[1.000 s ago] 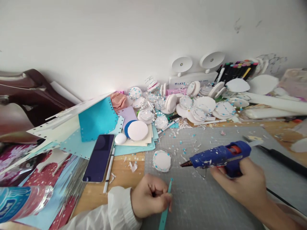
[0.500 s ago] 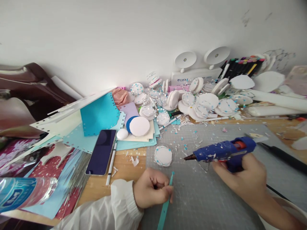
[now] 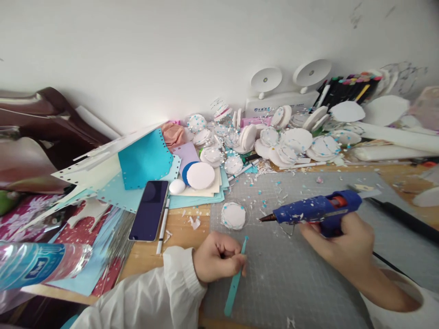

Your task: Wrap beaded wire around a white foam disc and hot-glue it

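My left hand [image 3: 219, 263] is closed, pinching a narrow teal paper strip [image 3: 235, 279] that lies on the grey cutting mat [image 3: 302, 274]. My right hand [image 3: 346, 246] grips a blue hot glue gun [image 3: 315, 210], held level above the mat with its nozzle pointing left. A white foam disc with blue dots [image 3: 233, 215] lies on the mat just beyond my left hand, left of the nozzle.
A dark phone [image 3: 149, 216] and a white pen [image 3: 162, 226] lie left of the mat. Teal and cream paper sheets [image 3: 144, 167] pile behind them. Several white foam discs [image 3: 291, 146] crowd the back by the wall. A water bottle [image 3: 34, 265] lies at far left. Markers [image 3: 346, 89] stand at back right.
The view has tilted down a little, so everything sits slightly higher. Both hands keep their grips; the glue gun stays level over the mat.
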### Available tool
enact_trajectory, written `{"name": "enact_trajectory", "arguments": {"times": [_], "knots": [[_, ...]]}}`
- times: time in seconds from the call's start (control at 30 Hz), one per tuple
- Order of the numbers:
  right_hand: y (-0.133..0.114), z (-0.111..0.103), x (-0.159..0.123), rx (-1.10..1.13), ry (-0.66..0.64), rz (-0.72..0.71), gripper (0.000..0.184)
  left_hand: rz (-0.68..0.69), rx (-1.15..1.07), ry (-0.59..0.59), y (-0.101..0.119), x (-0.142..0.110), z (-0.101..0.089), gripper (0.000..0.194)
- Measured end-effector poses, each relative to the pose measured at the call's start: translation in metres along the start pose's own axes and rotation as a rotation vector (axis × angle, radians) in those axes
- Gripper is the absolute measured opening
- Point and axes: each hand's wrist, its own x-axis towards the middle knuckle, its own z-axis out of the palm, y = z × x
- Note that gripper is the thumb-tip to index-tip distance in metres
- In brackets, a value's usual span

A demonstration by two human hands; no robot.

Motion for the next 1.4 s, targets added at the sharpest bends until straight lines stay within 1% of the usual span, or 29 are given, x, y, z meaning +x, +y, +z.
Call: {"name": "enact_trajectory", "arguments": {"times": [0.2, 0.33, 0.5, 0.67, 0.77, 0.9, 0.97, 1.03, 1.1, 1.17, 1.23, 1.3, 1.4], "knots": [[0.002, 0.002, -0.002, 0.009, -0.026, 0.006, 0.023, 0.028, 0.022, -0.004, -0.001, 0.0, -0.001, 0.049], [0.002, 0.001, -0.002, -0.001, -0.029, 0.01, 0.022, 0.04, 0.029, -0.022, -0.002, 0.001, -0.002, 0.047], [0.0, -0.001, -0.001, 0.015, -0.057, -0.063, 0.022, 0.056, 0.04, -0.031, 0.0, 0.001, -0.002, 0.043], [0.0, 0.0, 0.001, 0.022, -0.086, -0.148, 0.03, 0.06, 0.055, -0.026, -0.001, 0.002, -0.003, 0.04], [0.001, 0.001, 0.0, 0.042, -0.104, -0.165, 0.029, 0.054, 0.054, -0.029, -0.001, 0.002, -0.003, 0.039], [0.002, 0.001, -0.002, 0.055, -0.117, -0.138, 0.027, 0.032, 0.048, -0.023, -0.001, 0.001, -0.003, 0.038], [0.002, 0.002, -0.003, 0.069, -0.123, -0.078, 0.027, 0.039, 0.056, -0.023, -0.002, 0.001, -0.003, 0.038], [0.0, 0.003, -0.001, 0.104, -0.167, 0.046, 0.026, 0.056, 0.075, -0.023, -0.002, 0.001, -0.003, 0.038], [-0.003, 0.004, 0.002, 0.172, -0.275, 0.233, 0.024, 0.066, 0.101, -0.02, -0.003, 0.002, -0.002, 0.038], [-0.009, 0.005, 0.006, 0.28, -0.425, 0.423, 0.024, 0.064, 0.137, -0.019, -0.003, 0.002, -0.001, 0.038], [-0.017, 0.005, 0.008, 0.403, -0.562, 0.559, 0.024, 0.059, 0.177, -0.026, -0.003, 0.003, 0.0, 0.038], [-0.026, 0.006, 0.007, 0.517, -0.67, 0.631, 0.023, 0.052, 0.201, -0.04, -0.002, 0.004, 0.001, 0.038], [-0.039, 0.007, 0.004, 0.653, -0.811, 0.67, 0.019, 0.042, 0.209, -0.061, -0.001, 0.004, 0.002, 0.039]]}}
